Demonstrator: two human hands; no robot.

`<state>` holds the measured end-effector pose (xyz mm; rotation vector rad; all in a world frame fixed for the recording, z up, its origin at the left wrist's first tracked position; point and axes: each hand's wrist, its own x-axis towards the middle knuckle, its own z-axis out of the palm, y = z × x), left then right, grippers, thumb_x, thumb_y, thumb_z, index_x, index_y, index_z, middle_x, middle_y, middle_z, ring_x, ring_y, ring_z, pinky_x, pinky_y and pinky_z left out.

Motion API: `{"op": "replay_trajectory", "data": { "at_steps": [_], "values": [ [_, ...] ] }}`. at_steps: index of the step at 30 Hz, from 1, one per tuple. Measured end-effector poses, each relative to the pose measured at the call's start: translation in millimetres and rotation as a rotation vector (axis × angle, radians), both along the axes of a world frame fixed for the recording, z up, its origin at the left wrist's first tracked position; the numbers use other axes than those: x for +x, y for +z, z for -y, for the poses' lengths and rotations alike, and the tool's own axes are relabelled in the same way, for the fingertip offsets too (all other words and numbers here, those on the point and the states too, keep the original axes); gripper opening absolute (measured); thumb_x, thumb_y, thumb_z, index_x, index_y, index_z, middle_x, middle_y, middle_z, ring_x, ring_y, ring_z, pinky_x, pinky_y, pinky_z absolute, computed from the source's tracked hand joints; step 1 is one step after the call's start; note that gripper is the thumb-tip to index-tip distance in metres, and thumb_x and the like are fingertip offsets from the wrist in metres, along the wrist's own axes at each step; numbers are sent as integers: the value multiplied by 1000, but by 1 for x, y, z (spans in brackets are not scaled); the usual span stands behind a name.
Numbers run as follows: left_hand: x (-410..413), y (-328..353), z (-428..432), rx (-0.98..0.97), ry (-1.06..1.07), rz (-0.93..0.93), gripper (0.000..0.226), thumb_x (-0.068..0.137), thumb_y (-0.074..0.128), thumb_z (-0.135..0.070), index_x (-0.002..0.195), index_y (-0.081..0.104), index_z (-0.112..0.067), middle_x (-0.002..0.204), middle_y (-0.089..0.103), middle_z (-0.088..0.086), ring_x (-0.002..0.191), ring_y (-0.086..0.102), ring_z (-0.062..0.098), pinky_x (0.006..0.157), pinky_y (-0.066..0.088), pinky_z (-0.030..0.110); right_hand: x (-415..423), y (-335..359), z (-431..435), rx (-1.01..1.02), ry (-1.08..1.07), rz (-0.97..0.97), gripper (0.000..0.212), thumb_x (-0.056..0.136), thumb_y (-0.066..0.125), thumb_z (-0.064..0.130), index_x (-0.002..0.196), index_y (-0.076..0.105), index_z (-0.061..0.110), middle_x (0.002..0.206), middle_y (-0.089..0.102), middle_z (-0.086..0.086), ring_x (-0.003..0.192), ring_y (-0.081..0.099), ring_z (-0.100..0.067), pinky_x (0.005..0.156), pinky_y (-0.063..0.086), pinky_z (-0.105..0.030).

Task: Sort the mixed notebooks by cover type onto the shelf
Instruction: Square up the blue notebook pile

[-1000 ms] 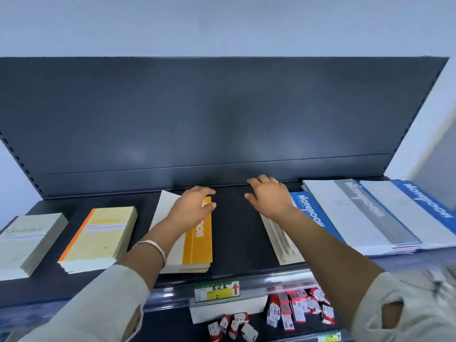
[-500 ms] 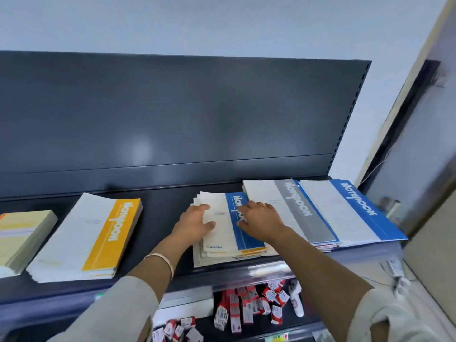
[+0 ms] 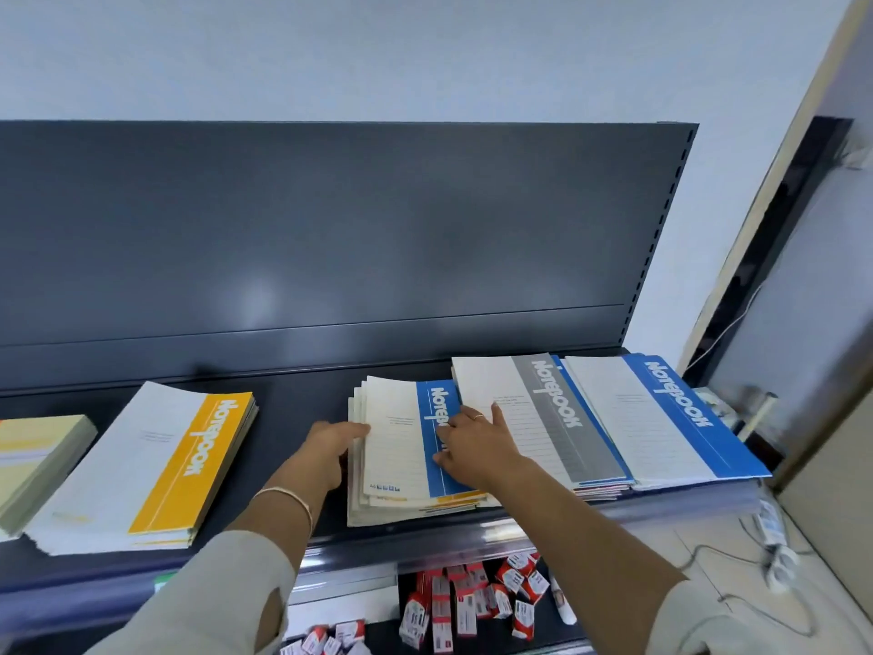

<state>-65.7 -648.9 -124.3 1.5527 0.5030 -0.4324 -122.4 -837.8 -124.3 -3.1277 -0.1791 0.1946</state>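
Head view: the mixed stack (image 3: pixel 378 501) lies in the middle of the shelf (image 3: pixel 293 408), and its top notebook (image 3: pixel 397 442) is white with a blue band. The top notebook's long axis runs away from the person, front to back. The right hand (image 3: pixel 477 449) rests directly on that band with its fingers (image 3: pixel 496 413) spread flat. The left hand (image 3: pixel 330 449) touches the stack's left edge, one digit over the cover. The rest curl out of sight, so I cannot tell whether they hold anything. The matching blue pile (image 3: pixel 661 418) lies at the far right, past the grey-banded pile (image 3: pixel 543 418), so the move probably goes rightward and the right hand is nearer. The yellow pile (image 3: pixel 156 465) sits well apart to the left.
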Motion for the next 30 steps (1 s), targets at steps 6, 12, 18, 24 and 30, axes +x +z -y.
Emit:
{"op": "replay_trajectory", "data": {
  "at_steps": [6, 12, 18, 24, 30],
  "values": [
    [-2, 2, 18, -8, -111, 28, 51, 79, 72, -2, 122, 47, 6, 113, 61, 24, 97, 63, 39, 79, 54, 48, 0, 3, 1, 13, -13, 2, 47, 97, 41, 43, 139, 42, 21, 147, 38, -3, 142, 23, -21, 117, 5, -54],
    [-9, 13, 7, -212, -42, 297, 36, 81, 65, 4, 107, 45, -11, 102, 60, 13, 84, 61, 26, 64, 51, 37, 11, 10, -10, 557, -205, 209, 74, 92, 57, 36, 150, 16, 14, 155, 17, -4, 137, 30, -24, 110, 31, -38],
    [-4, 45, -16, -377, -145, 550, 40, 85, 58, 8, 113, 47, -18, 109, 64, 3, 97, 61, 19, 70, 51, 32, 29, 27, -21, 1575, -366, 116, 33, 91, 61, 16, 121, 50, 14, 118, 65, -2, 108, 64, -24, 96, 50, -46],
    [-10, 34, -22, -262, -247, 605, 75, 83, 61, 7, 138, 28, -33, 122, 57, -4, 109, 54, 16, 79, 47, 29, 22, 18, -32, 1651, -335, 156, 48, 75, 69, 18, 119, 48, 23, 119, 64, -2, 112, 59, -23, 101, 45, -45],
    [-7, 32, -11, -259, -176, 618, 97, 82, 71, -14, 145, 4, -47, 139, 46, -4, 121, 50, 21, 100, 45, 49, 22, 16, -41, 1696, -297, 115, 53, 72, 64, 36, 123, 47, 37, 121, 62, 7, 118, 54, -20, 107, 38, -48]
  ]
}}
